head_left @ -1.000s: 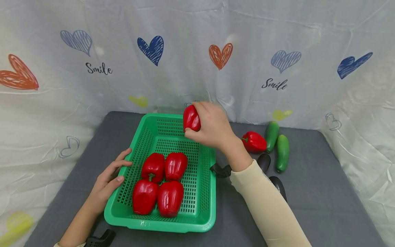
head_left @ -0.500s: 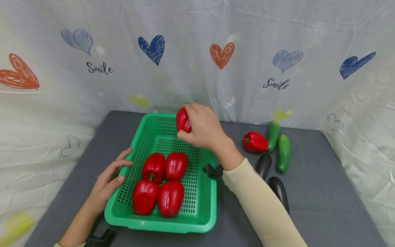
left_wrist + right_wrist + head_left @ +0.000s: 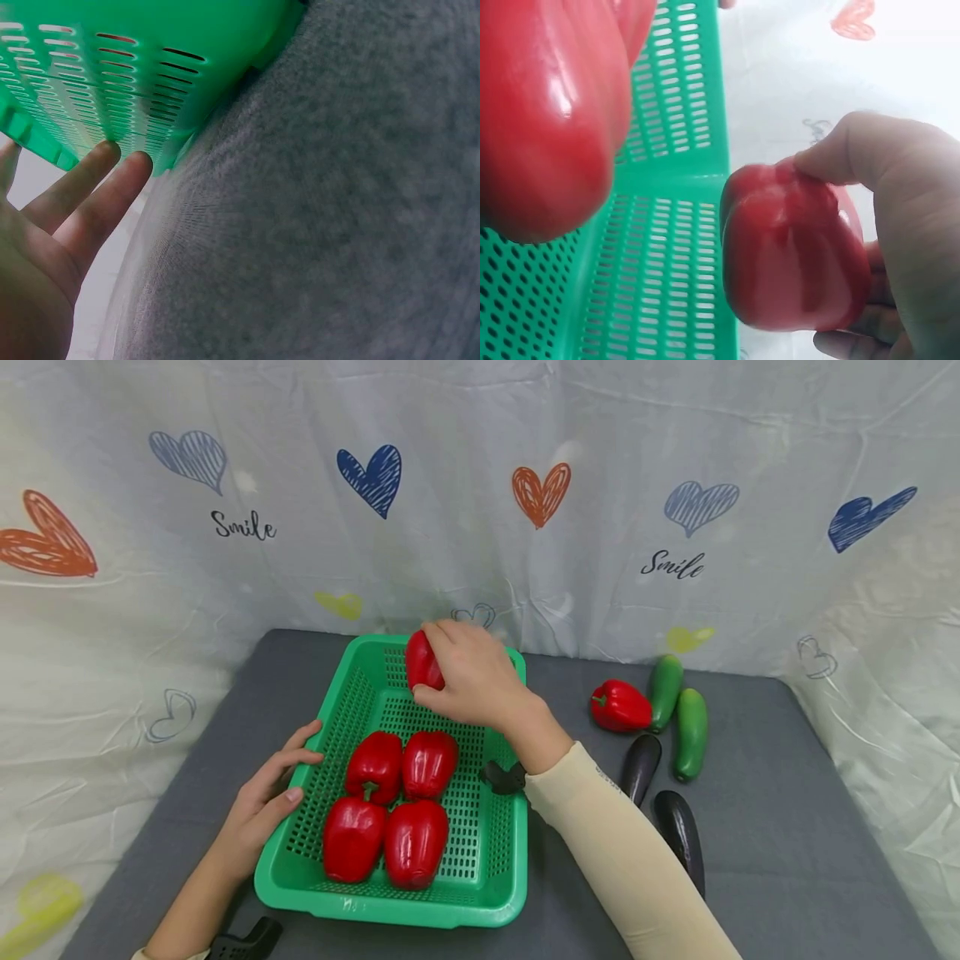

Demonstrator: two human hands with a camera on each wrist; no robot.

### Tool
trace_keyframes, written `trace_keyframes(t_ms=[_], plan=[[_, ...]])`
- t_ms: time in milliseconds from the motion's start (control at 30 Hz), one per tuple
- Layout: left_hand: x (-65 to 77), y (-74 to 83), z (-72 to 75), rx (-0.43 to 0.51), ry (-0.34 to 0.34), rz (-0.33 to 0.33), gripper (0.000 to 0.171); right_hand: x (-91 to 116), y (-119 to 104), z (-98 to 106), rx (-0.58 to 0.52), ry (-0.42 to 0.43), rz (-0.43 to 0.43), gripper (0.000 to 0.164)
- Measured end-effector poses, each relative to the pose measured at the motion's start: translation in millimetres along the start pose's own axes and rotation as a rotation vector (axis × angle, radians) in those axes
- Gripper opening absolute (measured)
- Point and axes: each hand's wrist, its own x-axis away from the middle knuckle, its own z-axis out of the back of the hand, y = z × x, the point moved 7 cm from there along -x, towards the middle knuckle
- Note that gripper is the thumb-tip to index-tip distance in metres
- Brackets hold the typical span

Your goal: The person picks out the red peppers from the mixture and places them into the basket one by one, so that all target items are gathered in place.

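Observation:
My right hand (image 3: 472,672) grips a red bell pepper (image 3: 423,660) over the far end of the green basket (image 3: 390,908). In the right wrist view, thumb and fingers wrap this bell pepper (image 3: 795,255) beside the basket's slotted wall. Several other red bell peppers lie grouped in the near-left part of the basket, one of them a bell pepper (image 3: 416,843) at the front. My left hand (image 3: 258,802) rests at the basket's left rim with fingers extended. Seen from the left wrist, two straight fingers (image 3: 97,202) touch the outer wall.
Right of the basket, another red bell pepper (image 3: 621,706) lies beside two green cucumbers (image 3: 691,735). Nearer are two dark eggplants (image 3: 678,835), with the right sleeve (image 3: 622,860) passing close by. A white curtain (image 3: 465,560) with printed hearts hangs behind the grey table (image 3: 795,827).
My right hand has moved left and slightly down with the bell pepper, from the basket's far right corner to over its far end. The left hand stays at the rim.

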Motion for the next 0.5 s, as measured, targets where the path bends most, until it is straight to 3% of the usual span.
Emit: trace_keyframes(t_ms=[500], plan=[[-0.2,-0.3,0.8,0.007,0.002,-0.021,0.044,-6,-2,-24,-0.067,-0.147,-0.024,0.068]])
